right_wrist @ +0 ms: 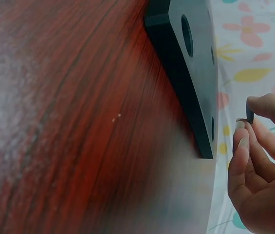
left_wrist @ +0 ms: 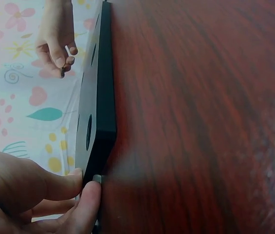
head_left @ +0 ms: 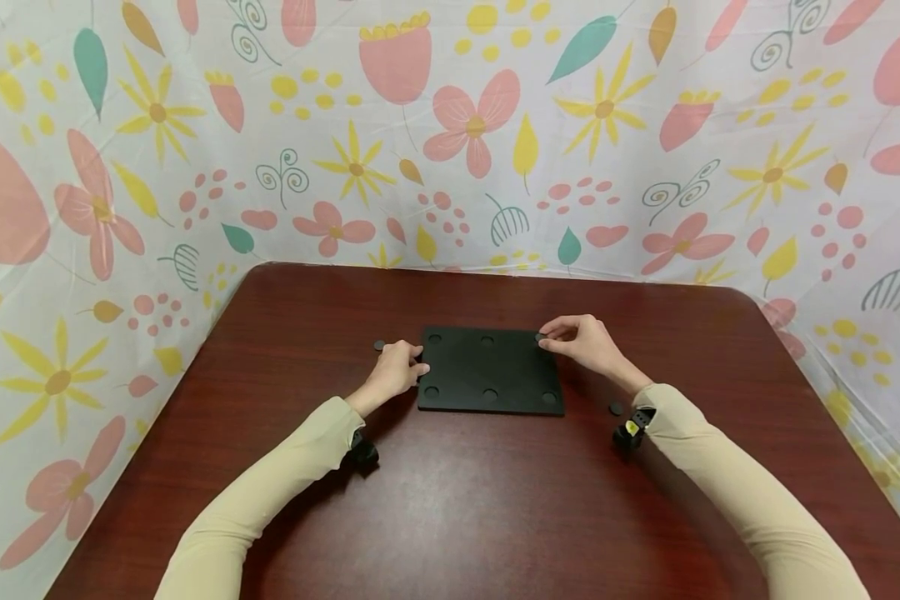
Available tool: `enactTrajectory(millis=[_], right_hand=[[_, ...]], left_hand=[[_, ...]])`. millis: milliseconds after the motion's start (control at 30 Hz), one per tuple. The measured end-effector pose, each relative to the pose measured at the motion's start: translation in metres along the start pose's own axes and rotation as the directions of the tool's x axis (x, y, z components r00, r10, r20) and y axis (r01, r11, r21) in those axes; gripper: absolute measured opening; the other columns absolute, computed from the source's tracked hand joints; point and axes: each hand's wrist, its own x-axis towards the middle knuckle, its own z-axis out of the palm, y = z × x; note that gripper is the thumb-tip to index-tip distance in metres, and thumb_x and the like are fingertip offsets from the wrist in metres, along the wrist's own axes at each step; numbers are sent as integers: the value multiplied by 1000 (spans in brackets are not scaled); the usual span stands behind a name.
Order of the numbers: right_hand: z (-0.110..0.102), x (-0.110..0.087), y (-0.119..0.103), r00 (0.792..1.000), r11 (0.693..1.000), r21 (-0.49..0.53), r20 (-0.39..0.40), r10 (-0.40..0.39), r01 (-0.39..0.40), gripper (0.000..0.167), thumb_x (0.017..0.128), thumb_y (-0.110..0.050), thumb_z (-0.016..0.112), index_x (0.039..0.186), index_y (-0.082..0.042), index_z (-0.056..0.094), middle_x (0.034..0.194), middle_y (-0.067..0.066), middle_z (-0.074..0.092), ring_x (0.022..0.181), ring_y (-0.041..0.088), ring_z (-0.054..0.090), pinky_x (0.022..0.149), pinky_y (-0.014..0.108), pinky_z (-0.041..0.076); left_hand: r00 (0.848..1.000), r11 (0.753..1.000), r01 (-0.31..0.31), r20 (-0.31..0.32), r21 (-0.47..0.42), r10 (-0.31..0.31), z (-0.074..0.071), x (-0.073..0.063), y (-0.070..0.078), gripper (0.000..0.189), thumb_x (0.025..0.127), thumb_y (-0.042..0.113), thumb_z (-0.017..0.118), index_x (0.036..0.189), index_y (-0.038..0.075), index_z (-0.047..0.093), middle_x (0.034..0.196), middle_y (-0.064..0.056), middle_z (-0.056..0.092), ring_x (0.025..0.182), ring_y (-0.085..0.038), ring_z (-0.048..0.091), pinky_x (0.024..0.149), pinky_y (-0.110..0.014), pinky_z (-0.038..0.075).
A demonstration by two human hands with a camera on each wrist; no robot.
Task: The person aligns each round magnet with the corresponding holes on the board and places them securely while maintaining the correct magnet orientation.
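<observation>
A flat black board (head_left: 487, 371) with several round recesses in its top lies on the table. My left hand (head_left: 395, 369) grips the board's left edge, with the thumb at the top face and a finger against the side, as the left wrist view shows. Between thumb and fingertips my right hand (head_left: 587, 342) pinches a small black disc (right_wrist: 249, 110), held on edge. That disc is close over the recess at the board's far right corner. The right wrist view shows two other fingers curled below the disc.
One loose black disc (head_left: 378, 345) lies left of the board, by the left hand. Another black disc (head_left: 616, 409) sits to the right, near the right wrist. A flower-patterned cloth (head_left: 450, 125) hangs behind the brown wooden table (head_left: 450, 500) and along its sides.
</observation>
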Motion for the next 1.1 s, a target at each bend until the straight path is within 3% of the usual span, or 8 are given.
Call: enactTrajectory(millis=[1100], right_hand=[[16,18,-15,996,999,14,79,-30,29,18,86,-20,74,102,-13,74,95,8,74,83,20,69,69,29,54]], left_hand=[[1000,1000,5,-8,-27,-5,1,1,-1,49,94,11,63,140,1,49,115,-22,68,78,-21,72,64,-27,57]])
